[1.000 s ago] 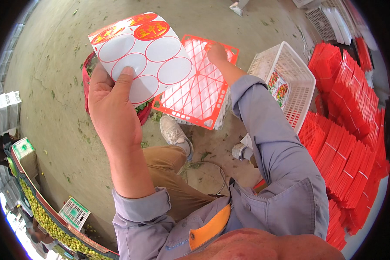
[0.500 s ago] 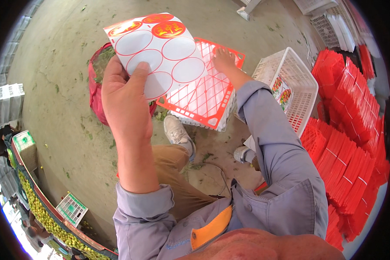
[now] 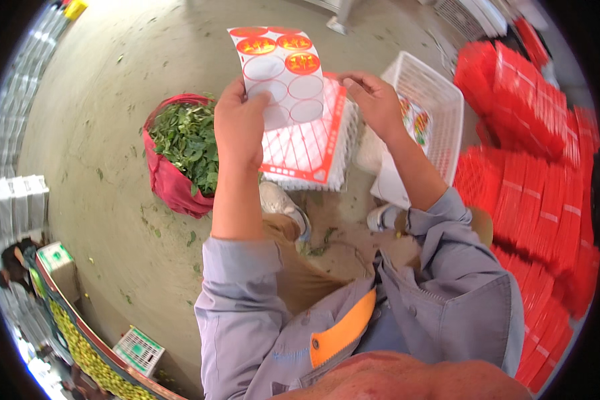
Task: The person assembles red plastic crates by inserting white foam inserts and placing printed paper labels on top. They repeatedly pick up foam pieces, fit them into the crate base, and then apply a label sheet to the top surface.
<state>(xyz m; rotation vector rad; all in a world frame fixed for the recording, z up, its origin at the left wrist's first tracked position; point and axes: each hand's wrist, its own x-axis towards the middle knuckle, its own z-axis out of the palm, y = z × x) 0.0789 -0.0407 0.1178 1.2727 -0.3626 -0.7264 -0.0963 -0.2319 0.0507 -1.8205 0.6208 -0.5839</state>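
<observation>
My left hand is raised in front of me and grips a white sticker sheet by its lower left corner. The sheet shows empty round outlines, with three red-and-gold round stickers near its top. My right hand hovers just right of the sheet with its fingertips pinched together; whether they hold anything is unclear. Under both hands a red grid-patterned flat piece lies on a white crate.
A red bag of green leaves stands on the concrete floor at the left. A white plastic basket with colourful packets sits at the right, beside stacks of flat red boxes. Green-and-white boxes and another person are at the lower left.
My left hand has carried the sheet right and higher, turning it more upright. My right hand has come off the red grid piece and risen toward the sheet's right edge.
</observation>
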